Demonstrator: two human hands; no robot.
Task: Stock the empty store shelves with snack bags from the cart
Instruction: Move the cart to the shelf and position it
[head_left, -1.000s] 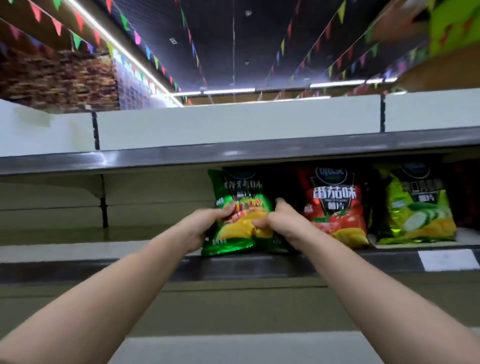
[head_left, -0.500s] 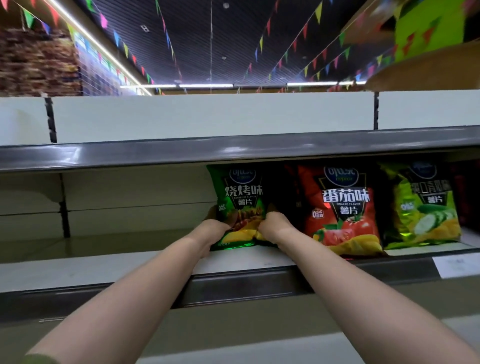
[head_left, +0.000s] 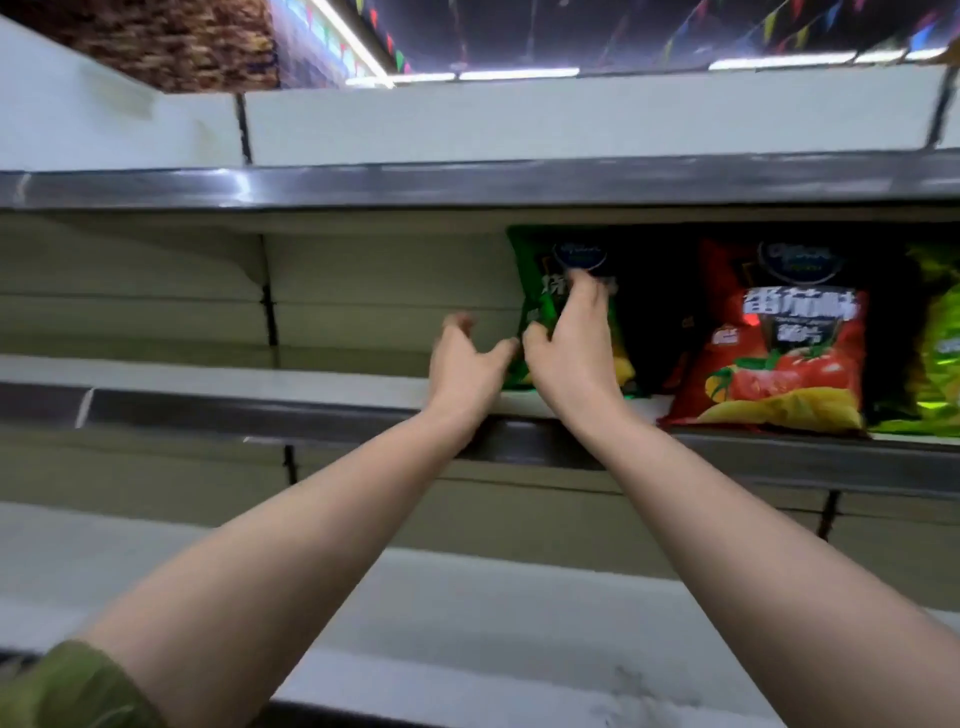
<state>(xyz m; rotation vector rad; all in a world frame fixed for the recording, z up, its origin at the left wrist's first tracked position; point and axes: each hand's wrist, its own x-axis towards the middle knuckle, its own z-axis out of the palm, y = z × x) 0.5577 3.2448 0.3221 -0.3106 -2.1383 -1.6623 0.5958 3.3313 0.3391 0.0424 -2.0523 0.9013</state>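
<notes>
Where the middle shelf (head_left: 208, 375) runs across the centre of the frame, a green snack bag (head_left: 543, 312) stands upright on it, just right of centre, its lower front hidden behind the right hand (head_left: 571, 353). That hand lies against the bag's front with its fingers (head_left: 587, 291) stretched upward toward the dark round logo, the thumb bent at the bag's left edge; motion blur hides whether the thumb pinches the bag. The left hand (head_left: 467, 364) sits just left of the bag, fingers loosely curled and spread, holding nothing, its thumb tip close to the bag's left edge. Right of the green bag, past a dark gap, a red snack bag (head_left: 779, 358) with tomatoes printed on it stands on the same shelf, and a yellow-green bag (head_left: 941, 353) is cut off by the right edge. A green sleeve (head_left: 67, 686) shows at the lower left corner.
</notes>
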